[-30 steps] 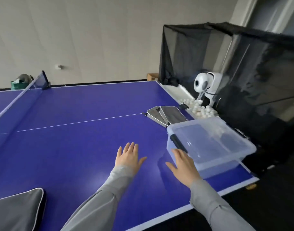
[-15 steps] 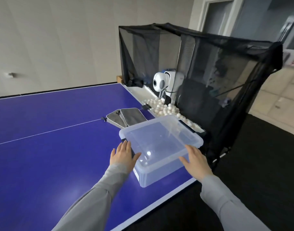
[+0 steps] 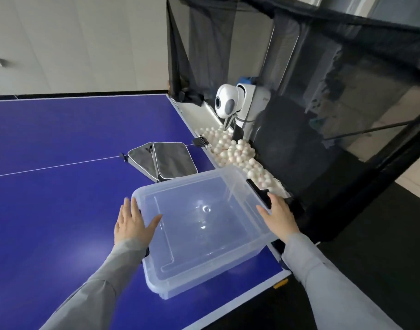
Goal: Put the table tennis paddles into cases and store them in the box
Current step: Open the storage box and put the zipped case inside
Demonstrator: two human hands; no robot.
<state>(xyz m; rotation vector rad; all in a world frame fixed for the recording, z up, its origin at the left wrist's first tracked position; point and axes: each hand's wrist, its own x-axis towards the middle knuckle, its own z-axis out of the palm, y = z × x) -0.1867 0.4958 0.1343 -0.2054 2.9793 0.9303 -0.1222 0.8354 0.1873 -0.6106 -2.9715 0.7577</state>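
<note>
The clear box (image 3: 204,225) is sitting at the blue bench's (image 3: 61,186) near corner, seemingly empty. Both hands, left (image 3: 132,221) and right (image 3: 279,214), have just moved onto its opposite sides, fingers straight, likely to reposition it. Two zipped cases (image 3: 166,160) are lying just behind.

Two grey paddle cases (image 3: 165,161) lie overlapping at the frame's centre on one blue table (image 3: 61,144); one clear plastic box (image 3: 201,234) sits lower centre; two hands, the left hand (image 3: 132,222) and the right hand (image 3: 279,216), flank it; one white ball machine (image 3: 237,103) stands upper right; white balls (image 3: 237,152) heaped below it, too many to count; one black net (image 3: 323,91) surrounds them
</note>
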